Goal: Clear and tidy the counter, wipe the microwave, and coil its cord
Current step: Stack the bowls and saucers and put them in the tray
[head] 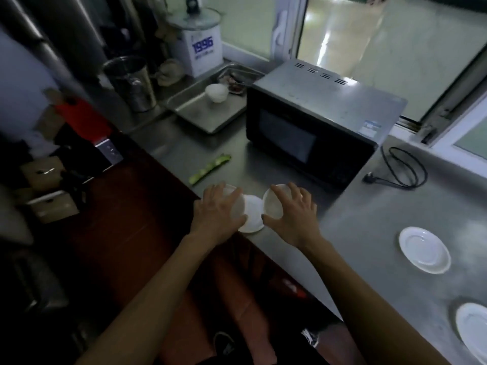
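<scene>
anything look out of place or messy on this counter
Yes. A green wrapper lies loose on the counter left of the microwave, and the cord sprawls uncoiled and unplugged on its right.

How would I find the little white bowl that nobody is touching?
Start at the big black microwave on the steel counter. Just to its left lies a shallow metal tray, and the small white bowl stands upright in it. It sits far from both hands, while the other white dishes lie near the counter's front edge.
</scene>
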Tool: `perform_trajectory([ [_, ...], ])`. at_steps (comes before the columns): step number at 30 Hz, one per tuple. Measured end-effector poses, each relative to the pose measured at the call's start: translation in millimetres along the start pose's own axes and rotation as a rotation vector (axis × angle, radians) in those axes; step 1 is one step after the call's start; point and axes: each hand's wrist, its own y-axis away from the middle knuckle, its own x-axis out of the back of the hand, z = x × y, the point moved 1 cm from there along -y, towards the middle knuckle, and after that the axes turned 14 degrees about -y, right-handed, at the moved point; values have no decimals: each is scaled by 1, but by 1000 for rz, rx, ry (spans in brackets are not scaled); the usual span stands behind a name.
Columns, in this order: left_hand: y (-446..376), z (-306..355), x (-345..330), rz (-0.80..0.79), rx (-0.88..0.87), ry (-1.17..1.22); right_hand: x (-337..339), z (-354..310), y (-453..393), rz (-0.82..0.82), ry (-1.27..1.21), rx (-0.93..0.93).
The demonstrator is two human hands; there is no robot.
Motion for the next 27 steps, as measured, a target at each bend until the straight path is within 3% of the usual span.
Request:
perform_trajectory([
  [7,47,-112,-2,16,225,63,-58,-96,-24,-86,26,173],
  [16,74,-195,-13,-47,448,59,-132,-171,-68,-211,34,340],
  [27,9,-283,-27,-198,544,-26,-217,-205,-183,-358,-31,379],
])
